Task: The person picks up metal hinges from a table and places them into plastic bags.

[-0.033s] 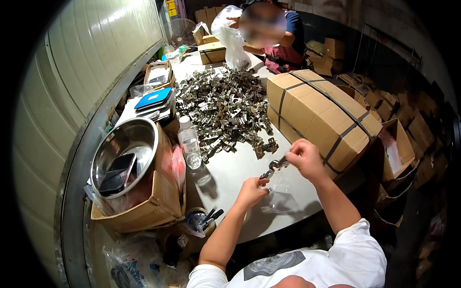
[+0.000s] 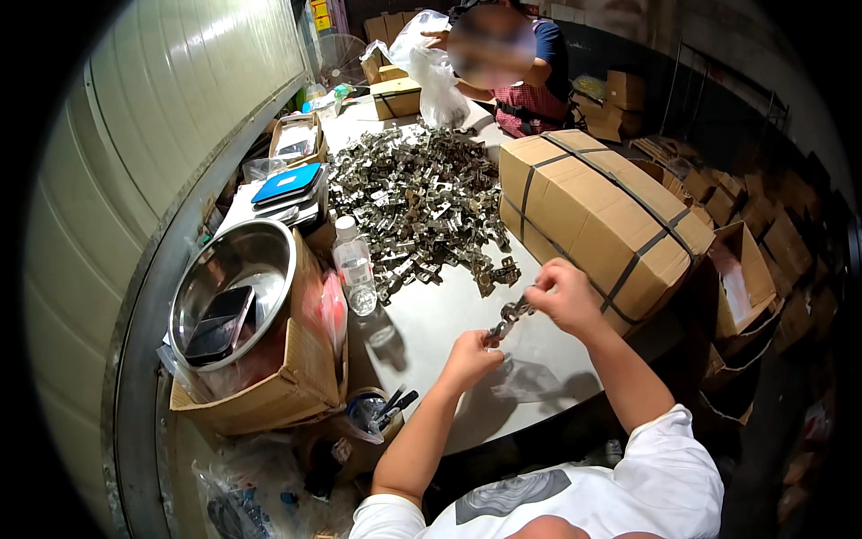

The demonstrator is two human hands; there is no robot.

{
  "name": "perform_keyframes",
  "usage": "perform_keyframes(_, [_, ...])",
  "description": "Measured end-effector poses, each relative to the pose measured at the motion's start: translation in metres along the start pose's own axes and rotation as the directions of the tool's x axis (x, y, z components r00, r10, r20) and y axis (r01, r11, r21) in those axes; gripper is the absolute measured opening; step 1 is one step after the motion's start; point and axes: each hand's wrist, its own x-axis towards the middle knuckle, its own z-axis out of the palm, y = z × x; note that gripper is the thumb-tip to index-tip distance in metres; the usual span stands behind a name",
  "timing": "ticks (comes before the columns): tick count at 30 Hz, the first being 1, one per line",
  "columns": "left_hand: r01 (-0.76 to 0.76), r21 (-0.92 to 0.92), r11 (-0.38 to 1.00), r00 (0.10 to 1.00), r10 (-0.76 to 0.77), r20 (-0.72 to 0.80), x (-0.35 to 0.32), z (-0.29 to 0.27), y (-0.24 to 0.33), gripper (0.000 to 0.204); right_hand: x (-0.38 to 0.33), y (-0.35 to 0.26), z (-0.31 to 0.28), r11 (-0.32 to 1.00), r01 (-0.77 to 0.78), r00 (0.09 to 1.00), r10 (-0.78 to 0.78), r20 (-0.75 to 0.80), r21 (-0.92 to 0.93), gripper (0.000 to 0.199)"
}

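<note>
Metal hinge (image 2: 510, 316) pinched between both hands' fingers (image 2: 542, 292).

Both hands (image 2: 516, 328) raised, fingers pinched together

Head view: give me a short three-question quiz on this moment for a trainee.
1. True or false: both hands grip one small metal part above the table.
2. What lies inside the steel bowl? A) a dark phone-like slab B) a bottle C) scissors
3. Fill in: the strapped cardboard box lies to the person's ____ of the pile of metal parts.

Key:
1. True: the left hand and right hand hold the metal part between them, above the table.
2. A: the slab lies in the steel bowl.
3. Right: the cardboard box lies right of the pile.
</note>
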Motion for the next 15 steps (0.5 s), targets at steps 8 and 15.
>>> perform_keyframes(8, [0.022, -0.468, 0.884, 0.996, 0.023, 0.09, 0.003, 0.003, -0.006, 0.029, 0.034, -0.054, 0.035, 0.676, 0.46, 0.852, -0.155, 0.5, -0.576, 0.027])
perform_keyframes(15, [-0.001, -0.617, 0.787, 0.993, 0.076, 0.095, -0.006, -0.002, 0.037, 0.031, 0.053, -0.049, 0.035, 0.668, 0.349, 0.787, 0.172, 0.593, -0.657, 0.036])
